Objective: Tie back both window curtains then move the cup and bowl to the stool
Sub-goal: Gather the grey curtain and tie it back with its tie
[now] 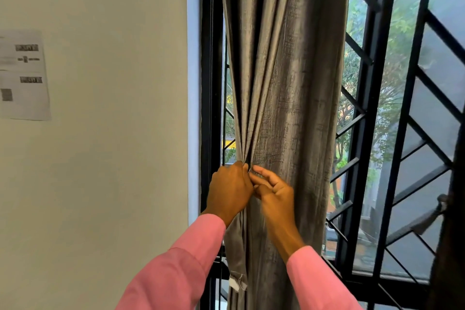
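A grey curtain [284, 70] hangs gathered in folds at the left side of the window. My left hand [230, 190] grips the bunched folds at its left edge, at about waist height of the curtain. My right hand [273, 191] touches the same spot from the right, fingers curled against the fabric and meeting the left hand. A loose grey strip of fabric [236, 259] with a frayed white end hangs down below my left hand. A dark second curtain [450, 246] shows at the far right edge. Cup, bowl and stool are out of view.
A black window frame with diagonal metal bars [392, 133] stands behind the curtain, trees and a street beyond. A pale wall [113, 133] fills the left, with a printed paper sheet [24, 75] stuck on it.
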